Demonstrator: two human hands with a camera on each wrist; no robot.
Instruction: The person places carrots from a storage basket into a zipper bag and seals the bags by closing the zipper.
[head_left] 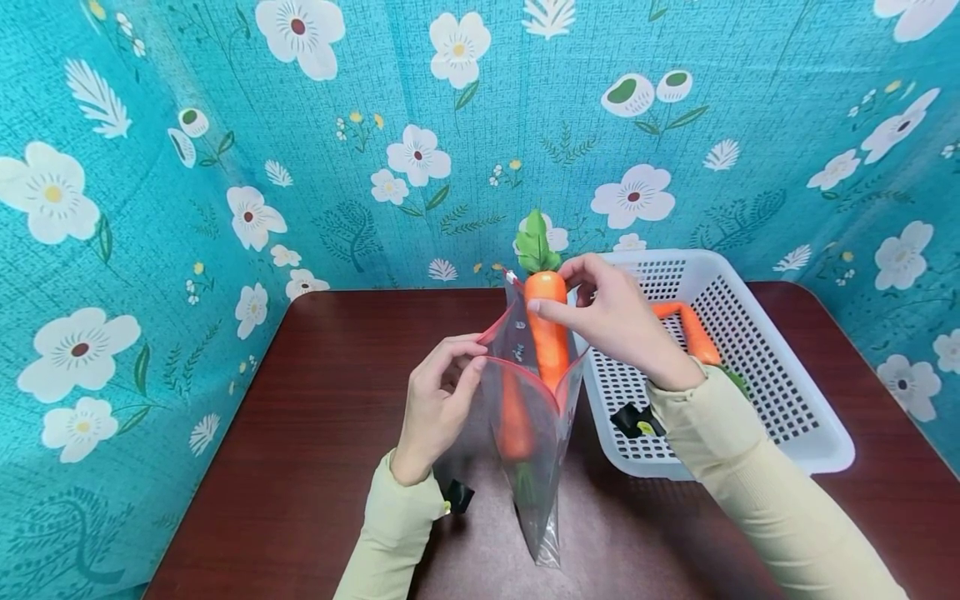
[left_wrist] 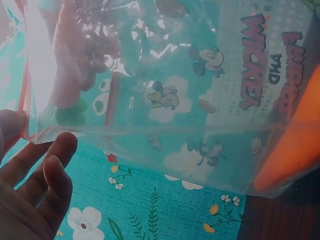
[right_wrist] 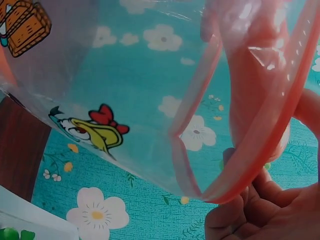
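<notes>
A clear zip bag (head_left: 551, 508) with a red-edged mouth hangs upright over the table, its mouth spread. My left hand (head_left: 431, 412) pinches the left edge of that mouth between thumb and fingers. With thumb and fingertips my right hand (head_left: 618, 321) grips an orange carrot (head_left: 551, 333) near its leafy green top (head_left: 536, 237). This carrot points tip down, its lower part within the bag's mouth. Another carrot (head_left: 514, 425) shows through the bag, leaves downward. Cartoon prints and lettering cover the bag (left_wrist: 210, 95) in the left wrist view. The right fingertips (right_wrist: 227, 215) are partly behind the red rim.
Right of the bag stands a white perforated plastic basket (head_left: 795, 342) with an orange carrot (head_left: 697, 333) in it, partly hidden by the right arm. Beneath is a dark reddish-brown table (head_left: 300, 433). A teal flowered cloth (head_left: 480, 108) stands behind and at both sides.
</notes>
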